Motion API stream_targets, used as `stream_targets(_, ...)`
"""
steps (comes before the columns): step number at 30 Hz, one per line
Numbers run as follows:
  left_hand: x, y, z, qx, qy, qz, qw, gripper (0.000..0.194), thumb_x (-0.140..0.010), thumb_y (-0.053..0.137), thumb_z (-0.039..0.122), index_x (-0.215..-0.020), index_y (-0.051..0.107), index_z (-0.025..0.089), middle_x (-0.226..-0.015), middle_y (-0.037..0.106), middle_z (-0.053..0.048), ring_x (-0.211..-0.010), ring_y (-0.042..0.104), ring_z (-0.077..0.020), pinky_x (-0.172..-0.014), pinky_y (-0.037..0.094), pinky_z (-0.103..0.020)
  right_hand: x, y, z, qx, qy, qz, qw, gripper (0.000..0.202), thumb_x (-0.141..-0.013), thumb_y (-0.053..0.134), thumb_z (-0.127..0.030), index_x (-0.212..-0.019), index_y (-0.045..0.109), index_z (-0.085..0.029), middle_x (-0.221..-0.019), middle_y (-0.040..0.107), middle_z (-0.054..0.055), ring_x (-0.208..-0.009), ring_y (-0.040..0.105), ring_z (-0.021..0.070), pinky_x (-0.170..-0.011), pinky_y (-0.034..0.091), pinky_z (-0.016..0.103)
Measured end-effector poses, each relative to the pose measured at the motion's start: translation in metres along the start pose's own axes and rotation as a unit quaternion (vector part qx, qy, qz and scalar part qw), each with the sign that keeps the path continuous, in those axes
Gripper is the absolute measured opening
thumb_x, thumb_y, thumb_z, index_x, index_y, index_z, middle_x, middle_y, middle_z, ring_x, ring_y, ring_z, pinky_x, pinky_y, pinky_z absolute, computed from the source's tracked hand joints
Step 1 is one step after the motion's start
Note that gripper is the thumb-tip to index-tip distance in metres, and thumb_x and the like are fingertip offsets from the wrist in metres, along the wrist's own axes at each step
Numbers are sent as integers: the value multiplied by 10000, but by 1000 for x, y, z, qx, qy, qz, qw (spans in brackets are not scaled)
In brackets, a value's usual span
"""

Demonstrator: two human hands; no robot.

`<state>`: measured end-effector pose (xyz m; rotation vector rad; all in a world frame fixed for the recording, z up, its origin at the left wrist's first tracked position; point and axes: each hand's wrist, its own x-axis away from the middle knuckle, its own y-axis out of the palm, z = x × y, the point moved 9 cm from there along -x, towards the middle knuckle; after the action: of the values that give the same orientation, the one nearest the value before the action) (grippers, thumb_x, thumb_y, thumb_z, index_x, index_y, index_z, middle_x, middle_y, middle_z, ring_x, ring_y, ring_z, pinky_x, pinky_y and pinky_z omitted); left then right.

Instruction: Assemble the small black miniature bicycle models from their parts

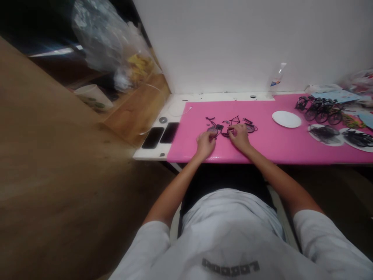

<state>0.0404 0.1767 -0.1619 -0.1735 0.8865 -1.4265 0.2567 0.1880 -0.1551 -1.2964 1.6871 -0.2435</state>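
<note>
My left hand [206,143] rests at the pink mat's near side, its fingers closed at the rim of a small black toy bicycle wheel [212,130]. To its right, my right hand [240,136] has fingers pinched together over a small dark bicycle part [225,134]; what lies between the fingertips is hidden. Around both hands are loose black toy bicycle pieces: a handlebar piece [210,118], a triangular frame piece [234,119], a short bar [247,121] and another wheel [250,127] just beyond my right hand.
On the pink mat [186,153] to the right are a white plate [286,119], plates of black parts [326,135] and several assembled toy bicycles [320,109]. Two dark phones [153,138] lie left on the white table. A clear bottle [277,79] stands by the wall.
</note>
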Motion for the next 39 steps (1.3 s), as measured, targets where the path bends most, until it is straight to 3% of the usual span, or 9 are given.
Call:
stream_targets(3, 0, 2, -1, 1, -4, -7, 1000, 253, -907, 731, 99, -1091, 784, 265, -1175, 851, -71, -1194, 725, -353, -1133, 488, -620, -1, -1, 2, -2, 6, 5, 1000, 331, -973, 625, -187, -1241, 820, -196, -1194, 817, 130, -1207, 574, 400, -1135, 477, 623)
stream_targets(6, 0, 4, -4, -4, -6, -12, 1000, 234, -910, 744, 118, -1084, 784, 268, -1165, 851, -68, -1204, 711, -357, -1143, 465, -633, 0, 2, -2, -5, -18, -5, 1000, 337, -956, 599, -151, -1190, 834, -211, -1197, 820, 126, -1246, 590, 398, -1164, 480, 628)
stream_targets(13, 1, 6, -5, -10, 1, -15, 1000, 172, -924, 801, 217, -1085, 782, 275, -1121, 844, -68, -1178, 701, -355, -1121, 464, -610, 6, 11, -18, -32, -92, -49, 994, 296, -946, 733, -257, -1221, 832, -207, -1251, 827, 104, -1465, 502, 401, -1249, 469, 604)
stream_targets(17, 1, 7, -5, -12, 2, -22, 1000, 166, -937, 794, 213, -1091, 785, 273, -1161, 843, -65, -1191, 689, -355, -1126, 454, -611, 7, 23, -18, -24, -100, -100, 990, 219, -959, 750, -257, -1159, 839, -247, -1208, 839, 77, -1382, 578, 378, -1278, 432, 626)
stream_targets(23, 0, 8, -5, -9, 4, -26, 1000, 187, -944, 806, 262, -1130, 804, 283, -1199, 843, -70, -1228, 685, -355, -1144, 461, -605, 5, 27, -19, -28, -105, -118, 987, 176, -1000, 706, -239, -1115, 837, -261, -1159, 847, 65, -1227, 663, 336, -1287, 410, 622)
stream_targets(31, 0, 3, 5, 16, 30, -16, 999, 202, -952, 801, 191, -1123, 834, 293, -1240, 847, -54, -1256, 703, -329, -1186, 444, -596, 4, 29, -10, -23, -89, -110, 990, 184, -1008, 694, -233, -1094, 856, -251, -1112, 837, 88, -1256, 581, 373, -1175, 467, 592)
stream_targets(39, -1, 2, 6, 9, 33, -15, 999, 103, -994, 786, 270, -1093, 813, 264, -1188, 845, -66, -1206, 714, -314, -1155, 473, -559, 4, 24, -10, -37, -86, -102, 990, 212, -1012, 677, -210, -1110, 858, -264, -1116, 832, 91, -1252, 566, 369, -1144, 479, 572)
